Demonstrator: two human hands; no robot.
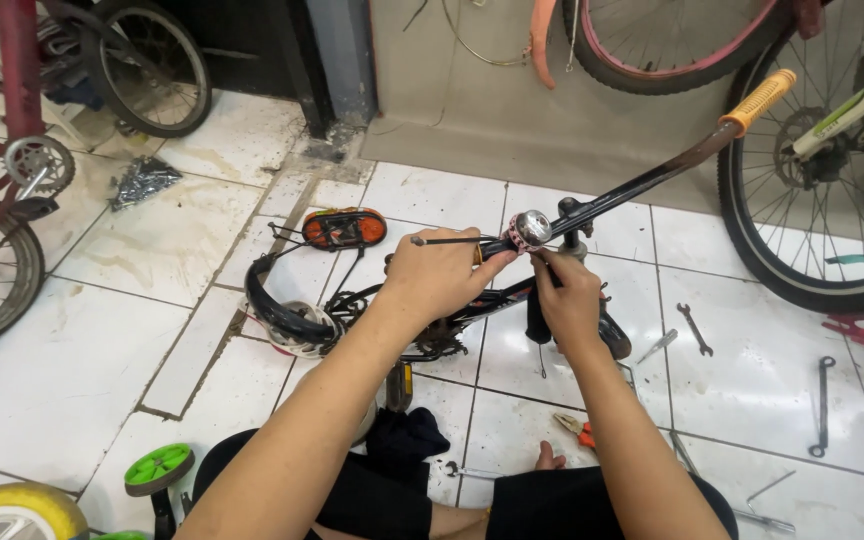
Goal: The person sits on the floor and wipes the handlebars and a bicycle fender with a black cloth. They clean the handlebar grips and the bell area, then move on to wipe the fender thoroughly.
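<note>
Chrome catches the light on the small round bell (532, 228) clamped to the handlebar (642, 185) of a child's bicycle lying at the middle of the frame. That bar's long axis runs from centre up toward the upper right, ending in an orange grip (760, 100). The left hand (442, 275) is clenched around the bar just left of the bell, beside a thin dark rod (447, 240) that juts out leftward. The right hand (567, 295) comes up from below, its fingertips pinched at the bell's clamp; whether they hold a small tool or part I cannot tell. Both hands sit touching or nearly touching the bell, the right one closer to its underside. On the white tiles at lower right lie a spanner (695, 329), a longer wrench (824, 405) and orange-handled pliers (577, 430)
</note>
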